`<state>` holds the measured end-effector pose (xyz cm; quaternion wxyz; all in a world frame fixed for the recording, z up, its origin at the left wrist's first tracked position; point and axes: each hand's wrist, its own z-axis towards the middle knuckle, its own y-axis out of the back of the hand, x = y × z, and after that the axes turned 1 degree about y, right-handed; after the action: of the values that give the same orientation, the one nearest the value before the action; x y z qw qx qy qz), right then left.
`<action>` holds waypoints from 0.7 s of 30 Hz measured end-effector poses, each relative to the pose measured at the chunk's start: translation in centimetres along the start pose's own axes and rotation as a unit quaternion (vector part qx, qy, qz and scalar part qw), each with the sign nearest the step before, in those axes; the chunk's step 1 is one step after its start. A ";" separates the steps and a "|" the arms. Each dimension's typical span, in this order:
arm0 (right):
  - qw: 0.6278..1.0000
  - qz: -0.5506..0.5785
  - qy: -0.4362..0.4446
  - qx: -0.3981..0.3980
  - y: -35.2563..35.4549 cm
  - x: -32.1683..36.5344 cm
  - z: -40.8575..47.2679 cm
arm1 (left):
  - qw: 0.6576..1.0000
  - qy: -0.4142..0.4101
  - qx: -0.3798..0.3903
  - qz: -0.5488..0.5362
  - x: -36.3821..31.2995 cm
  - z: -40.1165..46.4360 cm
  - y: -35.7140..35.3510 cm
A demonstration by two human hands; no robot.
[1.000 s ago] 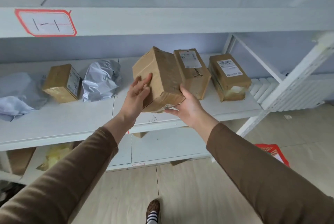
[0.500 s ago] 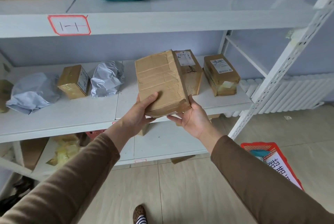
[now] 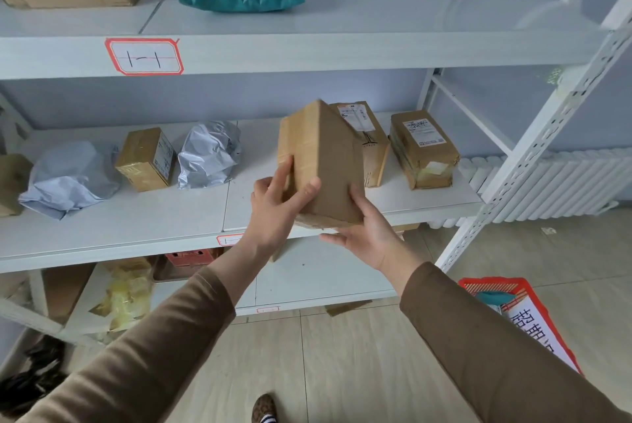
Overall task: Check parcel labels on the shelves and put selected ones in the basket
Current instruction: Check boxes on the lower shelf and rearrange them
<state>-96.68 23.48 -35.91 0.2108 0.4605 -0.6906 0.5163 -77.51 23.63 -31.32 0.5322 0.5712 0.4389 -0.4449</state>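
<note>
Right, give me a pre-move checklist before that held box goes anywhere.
1. Both hands on the cardboard box: ok, left hand on its side, right hand under it.
2. Box clear of the shelf: ok, lifted.
3. Label read: cannot tell, no label on the faces shown.
4. Red basket within view: ok, on the floor to the right.
5. Room in basket: cannot tell, mostly out of frame.
</note>
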 end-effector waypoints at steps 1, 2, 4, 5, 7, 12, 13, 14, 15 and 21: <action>1.000 0.027 -0.004 -0.012 0.2 -0.1 0.0 | 1.000 -0.013 0.007 -0.014 -0.7 -0.4 -0.2; 0.999 0.047 -0.011 -0.023 0.5 -0.2 -0.1 | 0.999 -0.020 0.018 -0.032 -1.6 -0.9 -0.3; 0.997 0.060 -0.027 -0.033 1.1 -0.4 -0.3 | 0.997 -0.025 0.038 -0.062 -2.6 -1.3 -0.3; 0.997 0.057 -0.033 -0.033 1.2 -0.5 -0.4 | 0.997 -0.025 0.041 -0.064 -2.9 -1.3 -0.2; 0.998 0.028 -0.040 -0.034 1.2 -0.4 -0.5 | 0.997 -0.027 0.043 -0.057 -3.0 -1.1 -0.1; 0.995 -0.084 -0.038 -0.041 0.0 1.3 -0.7 | 0.994 0.033 0.012 -0.101 -2.2 0.1 0.8; 0.993 -0.109 -0.025 -0.044 -0.4 1.7 -1.0 | 0.994 0.043 0.016 -0.103 -1.9 0.3 1.1; 0.988 -0.145 -0.003 -0.050 -0.7 1.9 -1.2 | 0.993 0.051 0.029 -0.100 -1.5 0.5 1.5; 0.980 -0.189 0.028 -0.055 -1.1 2.2 -1.8 | 0.992 0.060 0.048 -0.102 -1.2 0.5 1.8; 0.850 -0.444 0.276 -0.056 -0.3 0.4 -2.5 | 0.966 0.125 0.151 -0.169 2.1 0.8 3.1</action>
<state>-97.11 25.58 -34.54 0.6250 0.5441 -0.3532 0.4343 -74.03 22.72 -32.69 0.2979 0.6135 0.5201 -0.5141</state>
